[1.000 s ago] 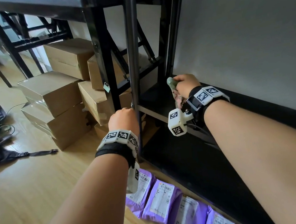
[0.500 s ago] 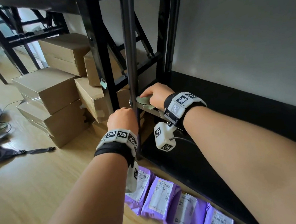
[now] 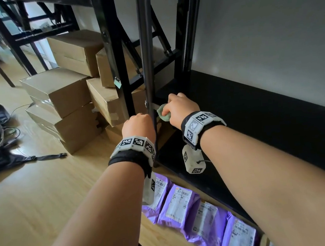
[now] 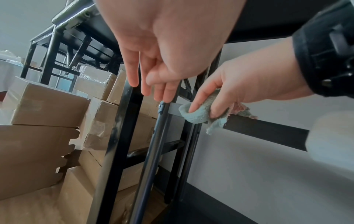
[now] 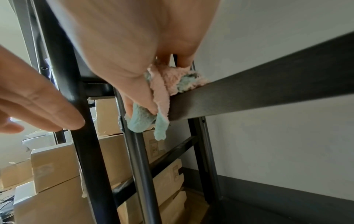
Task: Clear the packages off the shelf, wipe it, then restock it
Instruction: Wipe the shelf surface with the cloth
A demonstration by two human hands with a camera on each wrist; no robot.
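1. A moment ago the right hand [image 3: 178, 109] was further back on the shelf [image 3: 257, 117]; now it has come forward to the front left corner, and the cloth [image 3: 163, 114] came with it.
2. The cloth is a soft green and pink rag. It sits on the front edge of the shelf, bunched up, with a bit hanging down over the edge. The right hand's fingers [image 4: 203, 100] are curled round it and press it down.
3. The shelf board is long and runs from the corner off to the right. So the part left to wipe lies to the right of the fingers, I think. The right hand is the nearer one for that job.
4. The left hand [image 3: 138, 125] is just beside the thin post [image 3: 148, 64] at the corner. Its fingers [image 4: 162, 91] hang loose and straight and hold nothing.
5. The shelf has no packages on it. The purple packages [image 3: 186, 202] lie in a row on the floor [image 3: 45, 195] in front of it.
6. Brown boxes [image 3: 60, 93] are stacked on the floor to the left, shut, so I cannot tell what is inside.
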